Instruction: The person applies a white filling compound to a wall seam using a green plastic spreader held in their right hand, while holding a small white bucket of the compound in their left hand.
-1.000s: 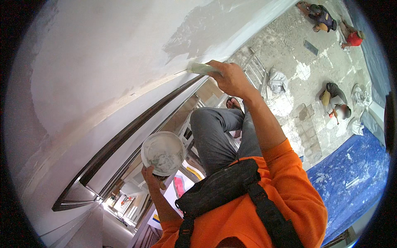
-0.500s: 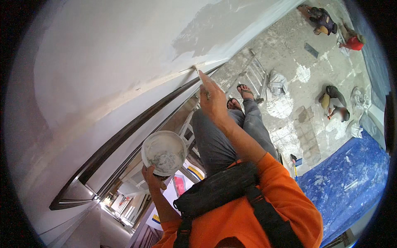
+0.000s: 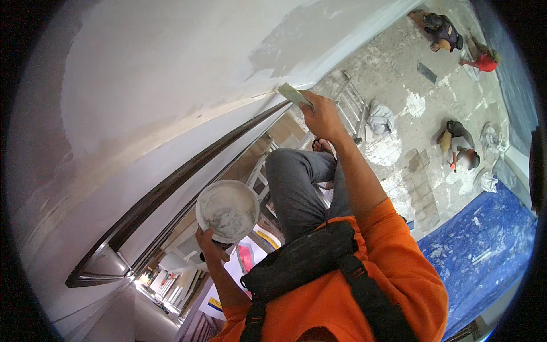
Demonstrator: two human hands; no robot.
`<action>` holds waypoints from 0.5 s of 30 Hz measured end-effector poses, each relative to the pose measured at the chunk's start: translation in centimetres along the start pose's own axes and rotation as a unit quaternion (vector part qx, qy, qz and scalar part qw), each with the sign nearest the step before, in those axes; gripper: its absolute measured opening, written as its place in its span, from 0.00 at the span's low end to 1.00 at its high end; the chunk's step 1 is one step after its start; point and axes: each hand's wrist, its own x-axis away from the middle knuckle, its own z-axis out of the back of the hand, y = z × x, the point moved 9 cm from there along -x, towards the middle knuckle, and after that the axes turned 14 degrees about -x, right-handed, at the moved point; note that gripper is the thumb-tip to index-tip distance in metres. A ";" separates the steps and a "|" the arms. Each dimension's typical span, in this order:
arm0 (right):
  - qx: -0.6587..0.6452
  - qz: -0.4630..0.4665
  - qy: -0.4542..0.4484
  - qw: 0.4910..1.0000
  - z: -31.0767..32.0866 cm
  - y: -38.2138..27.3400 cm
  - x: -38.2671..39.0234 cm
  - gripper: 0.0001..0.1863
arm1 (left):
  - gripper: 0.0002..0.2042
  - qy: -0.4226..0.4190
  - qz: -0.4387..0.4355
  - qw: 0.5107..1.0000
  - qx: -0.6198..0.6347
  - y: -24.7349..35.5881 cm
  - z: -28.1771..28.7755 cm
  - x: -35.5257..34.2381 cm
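Observation:
My right hand point(image 3: 322, 114) is closed on a putty knife point(image 3: 293, 94), its flat greenish blade turned toward me. The blade is close to the lower part of the pale wall point(image 3: 142, 74); I cannot tell whether it touches. A cream ridge point(image 3: 188, 118) runs along the wall there, above a dark trim strip point(image 3: 176, 174). Lower and to the left, my left hand point(image 3: 211, 245) grips a round white bucket point(image 3: 200, 212) from its near side. Whitish putty point(image 3: 228, 219) lies inside the bucket, lumpy in the middle.
A ladder point(image 3: 356, 102) and a white sack point(image 3: 380, 118) are beyond my legs, far below. On the splattered floor three people point(image 3: 444, 31) crouch or bend at the right. A blue tarp point(image 3: 484, 245) covers the lower right.
My right hand has moved right and turned, so the knife's broad face now shows. My near knee has risen and bent. The left hand keeps the bucket nearly still.

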 end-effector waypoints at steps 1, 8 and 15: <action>0.008 0.012 -0.016 1.000 -0.3 -0.6 -0.3 0.19 | 0.35 0.020 0.002 1.000 -0.003 -0.5 0.5 0.0; 0.013 0.006 -0.063 0.998 0.0 -4.3 -0.4 0.19 | 0.35 -0.019 -0.020 0.999 -0.027 1.4 -0.5 0.5; -0.020 0.046 -0.100 0.994 0.5 -7.0 -0.3 0.17 | 0.34 -0.020 -0.026 0.999 -0.023 1.4 -0.4 0.3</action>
